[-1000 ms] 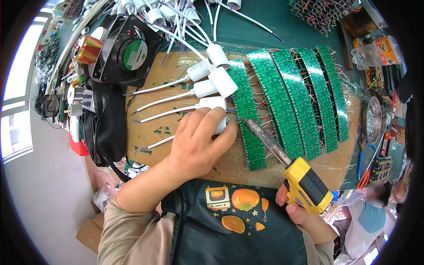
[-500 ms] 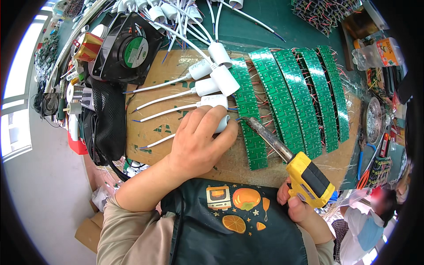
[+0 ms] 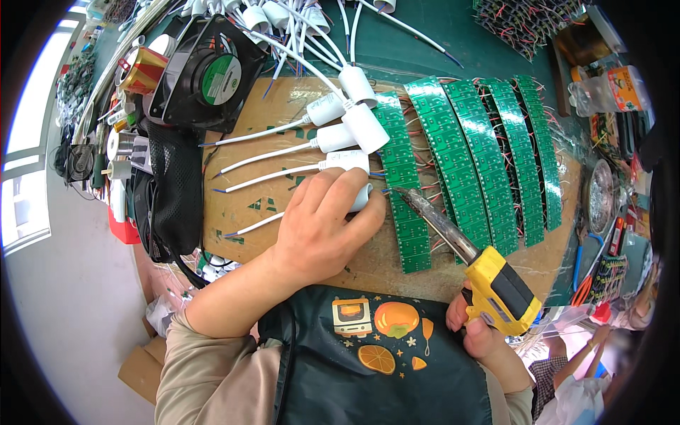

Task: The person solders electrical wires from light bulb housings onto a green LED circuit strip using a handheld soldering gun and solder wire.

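Note:
My left hand (image 3: 322, 223) is closed round a white cylindrical lamp socket (image 3: 363, 197), whose white cable (image 3: 256, 225) runs out to the left. Most of that socket is hidden by my fingers. A blue wire from it reaches the leftmost green circuit board strip (image 3: 405, 227). My right hand (image 3: 473, 327) grips a yellow and black soldering gun (image 3: 504, 292) by its handle. The gun's dark tip rests at or just over the strip's left edge, beside that wire; contact is hard to tell. Just beyond my left hand lie several similar white sockets (image 3: 343, 138), some overlapping the strip.
Further green board strips (image 3: 476, 156) with red wires fill the right of the brown work board (image 3: 276, 198). A black fan (image 3: 212, 74) and a black mesh bag (image 3: 170, 191) stand left. Pliers (image 3: 586, 265) and a round metal dish (image 3: 599, 195) lie right. A co-worker (image 3: 581, 389) is at lower right.
The soldering gun's body has shifted slightly right, its tip staying near the strip's edge. My left hand keeps its grip almost unmoved. The co-worker at lower right has changed posture, arms now raised.

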`<state>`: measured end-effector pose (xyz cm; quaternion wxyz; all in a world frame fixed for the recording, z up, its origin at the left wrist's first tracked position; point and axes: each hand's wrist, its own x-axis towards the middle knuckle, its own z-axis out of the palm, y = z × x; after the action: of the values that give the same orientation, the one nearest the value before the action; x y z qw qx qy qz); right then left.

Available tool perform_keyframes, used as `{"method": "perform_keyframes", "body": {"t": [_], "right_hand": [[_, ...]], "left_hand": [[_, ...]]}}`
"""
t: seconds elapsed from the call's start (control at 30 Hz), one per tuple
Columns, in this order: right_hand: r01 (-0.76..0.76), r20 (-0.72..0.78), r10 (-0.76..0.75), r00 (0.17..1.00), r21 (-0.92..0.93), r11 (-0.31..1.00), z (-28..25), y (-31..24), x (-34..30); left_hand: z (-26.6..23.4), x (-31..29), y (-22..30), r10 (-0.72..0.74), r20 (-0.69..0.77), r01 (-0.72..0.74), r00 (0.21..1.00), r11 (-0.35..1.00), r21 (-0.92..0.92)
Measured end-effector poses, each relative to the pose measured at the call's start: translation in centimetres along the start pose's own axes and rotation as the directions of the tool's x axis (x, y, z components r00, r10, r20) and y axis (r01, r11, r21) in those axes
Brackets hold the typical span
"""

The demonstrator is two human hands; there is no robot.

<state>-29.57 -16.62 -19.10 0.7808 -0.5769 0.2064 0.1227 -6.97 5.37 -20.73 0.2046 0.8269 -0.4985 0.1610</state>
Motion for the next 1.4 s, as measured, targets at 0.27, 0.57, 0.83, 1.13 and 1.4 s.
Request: {"method": "perform_keyframes", "body": {"t": [0.27,0.57,0.83,1.13,1.4], "right_hand": [[-0.021,0.007,0.02,1.0,0.065,0.998,0.4,-0.9,0.2],[0.056,0.045,-0.056,0.997,0.015,0.998,-0.4,0.2,-0.1],[-0.001,0.007,0.001,1.0,0.024,1.0,0.2,-0.3,0.1],[0.048,-0.089,-0.037,0.995,0.128,0.991,0.9,-0.6,0.2],[0.125,-0.118,-0.108,0.987,0.149,0.981,1.2,-1.1,0.8]], "left_hand": [[0.1,0.0,0.0,-0.004,0.003,0.004,1.0,1.0,0.006],[-0.2,0.3,0.3,-0.034,-0.009,0.033,0.999,0.998,-0.044],[-0.5,0.2,0.3,-0.035,0.009,0.035,0.999,0.999,-0.019],[-0.6,0.3,0.4,-0.027,0.007,0.027,1.0,0.999,0.017],[-0.4,0.1,0.1,0.009,-0.015,-0.007,1.0,0.997,0.08]]}}
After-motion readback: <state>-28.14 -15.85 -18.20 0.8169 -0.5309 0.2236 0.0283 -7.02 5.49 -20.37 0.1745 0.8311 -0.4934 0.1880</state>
